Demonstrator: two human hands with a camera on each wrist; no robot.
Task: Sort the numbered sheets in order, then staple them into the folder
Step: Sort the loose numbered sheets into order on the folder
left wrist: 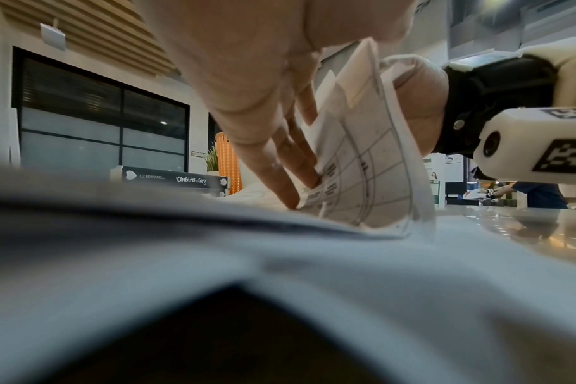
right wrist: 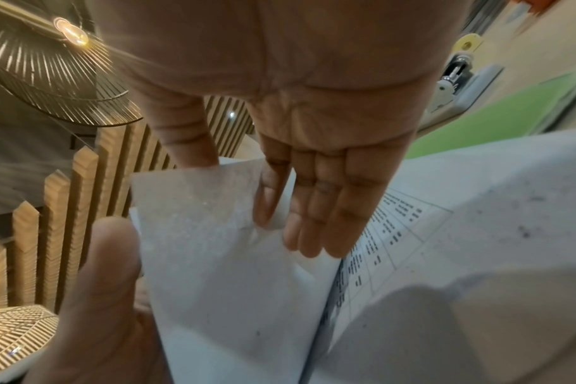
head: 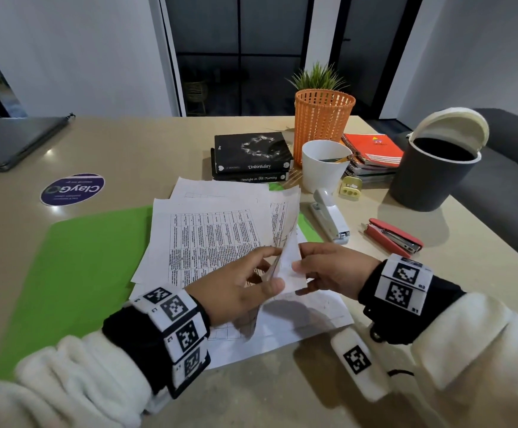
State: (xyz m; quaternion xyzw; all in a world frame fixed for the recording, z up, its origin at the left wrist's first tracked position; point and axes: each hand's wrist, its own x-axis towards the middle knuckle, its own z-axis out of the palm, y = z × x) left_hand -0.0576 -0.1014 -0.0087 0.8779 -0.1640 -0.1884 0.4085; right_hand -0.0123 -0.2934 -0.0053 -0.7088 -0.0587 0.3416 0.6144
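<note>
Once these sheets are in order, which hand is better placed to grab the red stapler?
Right, probably. The right hand is on the same side as the red stapler, with bare table between them. The left hand would have to cross over the lifted sheets both hands pinch.

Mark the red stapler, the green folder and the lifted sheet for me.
red stapler (head: 393, 237): head view, top arm.
green folder (head: 81, 267): head view, bare left cover.
lifted sheet (head: 291, 251): head view, raised part between both hands.

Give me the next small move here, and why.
Probably peel the lifted sheet clear and lay it aside in order. Both the left hand and right hand pinch its raised corner, the other sheets lie fanned unsorted on the folder, and the stapler sits untouched.
</note>
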